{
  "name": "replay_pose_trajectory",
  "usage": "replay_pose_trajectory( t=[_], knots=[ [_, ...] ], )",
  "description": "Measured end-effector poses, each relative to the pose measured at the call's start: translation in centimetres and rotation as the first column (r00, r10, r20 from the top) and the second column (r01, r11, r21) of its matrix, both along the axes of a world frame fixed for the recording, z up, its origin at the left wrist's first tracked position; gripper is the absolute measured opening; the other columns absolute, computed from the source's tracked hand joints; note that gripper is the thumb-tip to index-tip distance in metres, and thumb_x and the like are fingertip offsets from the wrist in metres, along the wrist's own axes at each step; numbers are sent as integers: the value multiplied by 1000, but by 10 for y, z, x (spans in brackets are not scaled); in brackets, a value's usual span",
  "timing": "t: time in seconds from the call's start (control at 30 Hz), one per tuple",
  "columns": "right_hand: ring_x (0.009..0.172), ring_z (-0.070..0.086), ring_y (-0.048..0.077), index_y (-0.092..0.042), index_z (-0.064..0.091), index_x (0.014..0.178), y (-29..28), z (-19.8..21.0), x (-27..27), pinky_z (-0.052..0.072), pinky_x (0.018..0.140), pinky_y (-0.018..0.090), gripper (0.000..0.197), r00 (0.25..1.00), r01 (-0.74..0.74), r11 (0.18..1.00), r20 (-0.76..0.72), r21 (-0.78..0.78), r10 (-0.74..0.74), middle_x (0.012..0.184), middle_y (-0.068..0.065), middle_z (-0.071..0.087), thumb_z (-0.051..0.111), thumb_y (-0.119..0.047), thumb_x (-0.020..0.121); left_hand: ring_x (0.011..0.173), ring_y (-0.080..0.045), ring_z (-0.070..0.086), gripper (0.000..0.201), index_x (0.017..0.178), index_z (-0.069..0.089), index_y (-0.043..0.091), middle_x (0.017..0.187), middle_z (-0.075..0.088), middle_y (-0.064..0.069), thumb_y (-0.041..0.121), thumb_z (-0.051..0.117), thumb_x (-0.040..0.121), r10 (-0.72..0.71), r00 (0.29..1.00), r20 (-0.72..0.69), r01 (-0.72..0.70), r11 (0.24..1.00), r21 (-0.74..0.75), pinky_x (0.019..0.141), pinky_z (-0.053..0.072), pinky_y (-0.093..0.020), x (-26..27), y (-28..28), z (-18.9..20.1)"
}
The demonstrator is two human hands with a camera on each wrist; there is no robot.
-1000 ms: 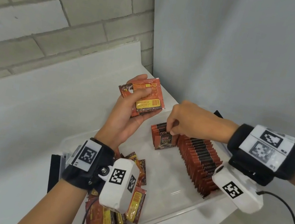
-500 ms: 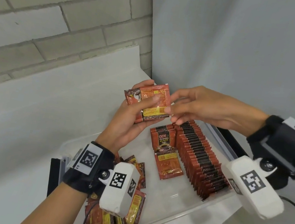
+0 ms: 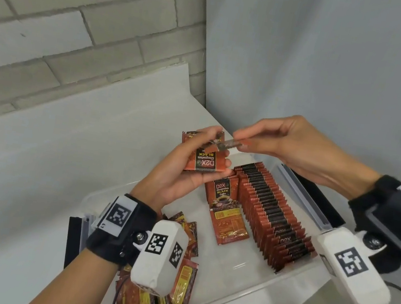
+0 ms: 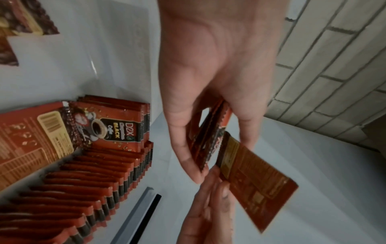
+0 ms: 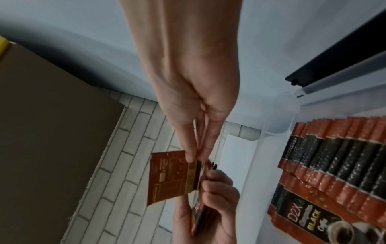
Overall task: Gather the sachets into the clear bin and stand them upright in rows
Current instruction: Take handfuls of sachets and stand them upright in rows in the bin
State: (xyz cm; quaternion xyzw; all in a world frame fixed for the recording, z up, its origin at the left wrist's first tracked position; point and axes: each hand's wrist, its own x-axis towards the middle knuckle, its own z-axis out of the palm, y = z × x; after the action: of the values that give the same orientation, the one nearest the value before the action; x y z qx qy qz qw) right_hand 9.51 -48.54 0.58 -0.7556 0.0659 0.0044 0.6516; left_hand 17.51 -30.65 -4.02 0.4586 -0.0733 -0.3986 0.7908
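**Both hands busy above the bin, one sachet being drawn from a held stack**

The clear bin (image 3: 231,293) sits at the lower centre of the head view, its near rim running diagonally toward the lower right; the row of upright sachets (image 3: 273,214) hugs the bin's right wall, leaving a bare strip of floor through the middle; at the row's far end one D2X sachet (image 3: 222,191) stands facing the camera, and a flat sachet (image 3: 228,225) lies back-up just below it, touching its foot; loose sachets (image 3: 183,281) are heaped in the lower-left end of the bin, partly hidden behind the left wrist camera and cut off by the frame's bottom edge.

The bin's far wall is hard to trace against the white table (image 3: 33,163); how many sachets make up the held stack cannot be counted.

The left hand (image 3: 184,175) is raised over the bin's far end, palm up, fingers and thumb curled round a small stack of sachets (image 3: 206,160); the right hand (image 3: 287,148) reaches in from the right of the frame, thumb and fingertips pinched on a single sachet (image 4: 256,183) at the stack's upper edge; in the left wrist view that sachet is blurred and shows its printed back.
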Motion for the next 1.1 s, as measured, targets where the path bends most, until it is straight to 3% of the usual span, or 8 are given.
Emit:
replay_pose_trajectory(
  t=[0.2, 0.37, 0.5, 0.57, 0.7, 0.83, 0.93, 1.1],
  knots=[
    [102, 67, 6, -13, 76, 91, 0, -5, 0, 54, 86, 17, 20, 998, -18, 999, -54, -30, 16, 107, -1, 73, 64, 1, 85, 85, -21, 71, 34, 106, 62, 14, 93, 73, -10, 5, 62, 73, -30, 997, 67, 31, 999, -23, 78, 58, -38, -3, 1, 1],
    [101, 69, 18, -6, 63, 113, 7, -2, -3, 56, 83, 21, 23, 984, 96, 952, -173, 291, -47, 112, 13, 70, 57, -14, 92, 99, -26, 69, 61, 133, 51, 12, 122, 64, -18, 4, 65, 74, 121, 991, 64, -118, 992, -48, 84, 57, -42, 1, 1, 0],
    [105, 68, 22, -2, 61, 116, 17, -8, -7, 54, 92, 29, 46, 959, -39, 957, -259, 288, 117, 109, 13, 72, 67, -28, 79, 109, -29, 64, 65, 142, 40, 5, 136, 52, -23, 2, 64, 82, 167, 983, 72, -163, 985, -59, 94, 53, -42, 4, 1, -2],
    [101, 70, 23, 2, 60, 114, 20, -12, -6, 54, 91, 30, 45, 960, -13, 955, -262, 297, 95, 105, 15, 73, 70, -20, 76, 111, -31, 62, 61, 139, 42, 3, 131, 56, -23, 1, 63, 82, 167, 983, 70, -162, 984, -69, 94, 52, -43, 4, 1, -4],
    [87, 73, 26, -6, 60, 92, 21, -7, -8, 58, 81, 32, 12, 972, 94, 954, -233, 285, -26, 93, 20, 74, 67, -6, 83, 99, -23, 65, 37, 114, 57, 6, 103, 67, -12, 10, 65, 78, 191, 979, 72, -183, 978, -102, 90, 54, -38, 4, 1, -3],
    [72, 71, 17, -16, 64, 83, 16, 3, -18, 58, 75, 23, 10, 993, -60, 991, -111, -118, 47, 79, 8, 74, 72, -9, 82, 80, -17, 64, 14, 92, 61, 14, 83, 64, -5, 20, 64, 80, 276, 961, -23, -276, 947, -166, 76, 57, -33, 7, 3, -1],
    [62, 64, -1, -28, 67, 78, 22, 1, -24, 50, 67, 15, 12, 943, -327, 719, -155, -614, 296, 69, -11, 70, 76, -20, 81, 78, -19, 65, 9, 91, 62, 13, 83, 64, -7, 20, 62, 87, 313, 947, -69, -320, 934, -161, 75, 57, -34, 8, 3, -1],
    [67, 54, 11, -16, 60, 76, 51, -15, -30, 34, 54, 13, 13, 748, -520, 105, -393, -848, 535, 70, -7, 58, 63, -23, 86, 80, -20, 65, 7, 94, 62, 13, 83, 65, -7, 19, 61, 91, 300, 950, -85, -310, 941, -140, 76, 56, -35, 5, 2, 0]
  ],
)
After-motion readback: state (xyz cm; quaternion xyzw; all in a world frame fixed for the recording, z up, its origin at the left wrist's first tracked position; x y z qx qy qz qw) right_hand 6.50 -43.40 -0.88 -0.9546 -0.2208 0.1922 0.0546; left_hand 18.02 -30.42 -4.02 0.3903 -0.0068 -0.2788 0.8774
